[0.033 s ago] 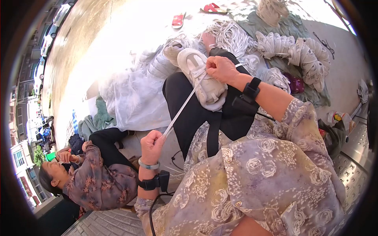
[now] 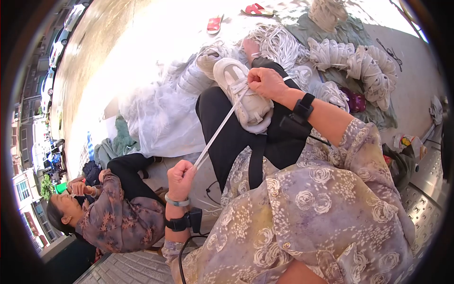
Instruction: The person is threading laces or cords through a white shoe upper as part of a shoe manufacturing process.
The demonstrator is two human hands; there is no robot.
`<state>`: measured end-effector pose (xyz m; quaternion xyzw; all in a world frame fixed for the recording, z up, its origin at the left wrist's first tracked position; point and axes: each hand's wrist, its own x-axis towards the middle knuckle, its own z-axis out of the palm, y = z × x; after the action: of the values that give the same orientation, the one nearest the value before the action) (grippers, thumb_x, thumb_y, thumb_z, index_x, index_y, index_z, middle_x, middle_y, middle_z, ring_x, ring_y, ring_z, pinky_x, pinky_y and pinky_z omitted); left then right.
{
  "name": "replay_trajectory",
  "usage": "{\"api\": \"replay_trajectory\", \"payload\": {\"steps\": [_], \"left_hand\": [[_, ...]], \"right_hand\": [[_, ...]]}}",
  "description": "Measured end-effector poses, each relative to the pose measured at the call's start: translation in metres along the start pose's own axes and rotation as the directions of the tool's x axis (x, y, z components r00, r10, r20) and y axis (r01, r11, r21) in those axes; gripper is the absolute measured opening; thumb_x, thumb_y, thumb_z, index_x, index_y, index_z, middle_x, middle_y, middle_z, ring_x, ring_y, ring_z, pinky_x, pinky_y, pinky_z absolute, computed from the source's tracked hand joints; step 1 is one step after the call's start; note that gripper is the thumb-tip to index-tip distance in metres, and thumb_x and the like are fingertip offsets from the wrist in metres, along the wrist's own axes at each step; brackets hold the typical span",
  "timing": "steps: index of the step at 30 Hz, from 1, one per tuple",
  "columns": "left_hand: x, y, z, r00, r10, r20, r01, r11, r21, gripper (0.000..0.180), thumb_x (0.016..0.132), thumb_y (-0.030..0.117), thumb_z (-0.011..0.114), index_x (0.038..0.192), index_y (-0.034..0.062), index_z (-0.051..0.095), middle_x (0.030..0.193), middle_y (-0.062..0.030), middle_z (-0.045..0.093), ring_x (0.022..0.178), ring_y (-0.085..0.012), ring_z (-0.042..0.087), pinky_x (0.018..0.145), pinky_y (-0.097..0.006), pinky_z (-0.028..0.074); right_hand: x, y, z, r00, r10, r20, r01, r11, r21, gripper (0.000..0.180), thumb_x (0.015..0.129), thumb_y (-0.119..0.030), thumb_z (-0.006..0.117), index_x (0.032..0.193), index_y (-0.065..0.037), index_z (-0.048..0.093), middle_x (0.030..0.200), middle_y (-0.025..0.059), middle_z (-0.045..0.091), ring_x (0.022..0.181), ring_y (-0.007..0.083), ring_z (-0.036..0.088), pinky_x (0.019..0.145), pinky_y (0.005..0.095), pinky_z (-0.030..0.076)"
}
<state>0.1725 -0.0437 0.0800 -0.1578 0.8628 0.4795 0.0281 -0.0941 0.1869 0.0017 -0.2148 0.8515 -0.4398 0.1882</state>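
Note:
A white and pale grey sneaker (image 2: 253, 106) lies across my dark-trousered knees, its toe pointing away from me. From its lacing a white shoelace (image 2: 218, 131) runs taut down and to the left. My left hand (image 2: 180, 179), closed in a fist left of my lap, grips the far end of that lace. At the eyelets my right hand (image 2: 266, 84) is closed, thumb and forefinger pinched on the lacing; the exact spot under the fingertips is hidden.
Loose white laces (image 2: 276, 45) are heaped beyond my knees. Bundled pale shoes (image 2: 352, 61) curve along the right on green cloth. Clear plastic sheeting (image 2: 151, 118) spreads left. Another person (image 2: 118, 213) sits close at my left. Red slippers (image 2: 215, 24) lie at the far side.
My left hand has shifted slightly left and up, with the lace still stretched. My right hand and the sneaker stay nearly in place.

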Motion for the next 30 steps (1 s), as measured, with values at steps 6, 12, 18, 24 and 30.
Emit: {"api": "replay_trajectory", "payload": {"steps": [6,12,18,24,30], "left_hand": [[-0.022,-0.011,0.003,0.998,0.001,-0.058,0.004,0.995,0.096,0.013,0.08,0.007,0.057,0.069,0.0035,0.05,0.052,0.0001,0.042,0.047,-0.008,0.039,0.045,-0.022,0.031],[-0.01,-0.005,0.004,0.976,0.199,-0.084,-0.138,0.873,0.467,0.007,0.077,0.008,0.06,0.078,0.0054,0.054,0.059,-0.0121,0.05,0.051,-0.0281,0.051,0.048,-0.033,0.04],[-0.009,-0.004,-0.006,0.983,0.171,-0.073,-0.114,0.865,0.489,0.012,0.076,0.008,0.06,0.087,0.0062,0.057,0.063,-0.0111,0.054,0.054,-0.0298,0.053,0.048,-0.033,0.041],[-0.025,-0.053,-0.02,0.935,0.297,-0.193,-0.075,0.698,0.712,0.01,0.083,0.015,0.053,0.088,0.0071,0.057,0.069,-0.013,0.057,0.061,-0.0323,0.056,0.052,-0.037,0.045],[-0.078,-0.14,-0.059,0.889,-0.092,-0.449,0.386,0.679,0.624,0.022,0.089,0.027,0.044,0.086,0.0083,0.055,0.073,-0.0188,0.057,0.069,-0.0397,0.055,0.057,-0.044,0.043]], "right_hand": [[-0.013,0.017,-0.014,0.951,-0.302,0.063,0.306,0.95,-0.065,0.017,0.076,-0.018,0.053,0.084,-0.006,0.06,0.074,0.0109,0.06,0.074,0.0291,0.059,0.066,0.0381,0.045],[-0.028,0.019,-0.05,0.881,-0.377,0.287,0.47,0.765,-0.439,0.01,0.079,-0.018,0.05,0.076,-0.012,0.057,0.071,0.0069,0.06,0.069,0.0288,0.059,0.059,0.0394,0.045],[-0.026,0.041,-0.061,0.871,-0.442,0.213,0.49,0.773,-0.403,0.009,0.08,-0.018,0.053,0.079,-0.01,0.057,0.068,0.0073,0.059,0.067,0.0289,0.058,0.056,0.0389,0.044],[-0.027,0.076,-0.1,0.858,-0.481,0.18,0.512,0.768,-0.386,0.012,0.082,-0.018,0.052,0.084,-0.008,0.056,0.073,0.01,0.058,0.071,0.0301,0.057,0.06,0.0391,0.043],[-0.044,0.148,-0.236,0.973,-0.229,0.029,0.197,0.762,-0.617,0.019,0.084,-0.018,0.052,0.095,-0.003,0.059,0.091,0.0154,0.061,0.084,0.0326,0.058,0.07,0.0357,0.046]]}}
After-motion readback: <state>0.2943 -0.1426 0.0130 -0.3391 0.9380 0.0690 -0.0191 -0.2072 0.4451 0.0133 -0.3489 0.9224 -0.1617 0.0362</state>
